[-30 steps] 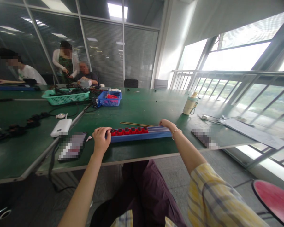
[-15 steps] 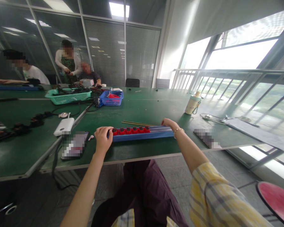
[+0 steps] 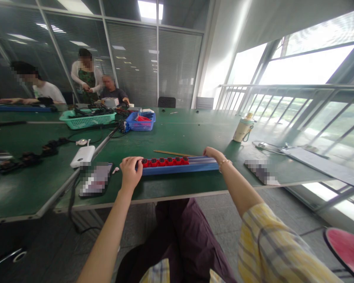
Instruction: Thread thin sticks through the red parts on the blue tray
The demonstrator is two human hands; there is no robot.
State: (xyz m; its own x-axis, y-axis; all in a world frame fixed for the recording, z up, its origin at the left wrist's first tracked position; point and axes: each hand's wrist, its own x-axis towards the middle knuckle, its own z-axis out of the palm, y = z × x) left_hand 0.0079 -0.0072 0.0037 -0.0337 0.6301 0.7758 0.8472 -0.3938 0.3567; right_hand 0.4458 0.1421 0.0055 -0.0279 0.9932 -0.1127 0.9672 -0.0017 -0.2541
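A long blue tray lies across the table in front of me. Several red blocks with black tops stand in a row in its left and middle part; its right part shows a bare pale channel. My left hand is closed round the tray's left end, its fingertips beside the leftmost red block. At the right end, my right hand grips the tray with bent fingers, partly hidden by the wrist. Two thin yellowish rods lie just behind the tray.
Left of the tray are a phone, an earbud and a white power bank. A second phone and a bottle are at right. Farther back stand a green basket and a blue basket. Several people are across the table.
The view has shifted slightly, so everything appears a little to the right. Both hands stay at the tray's ends, and the blocks keep their places.
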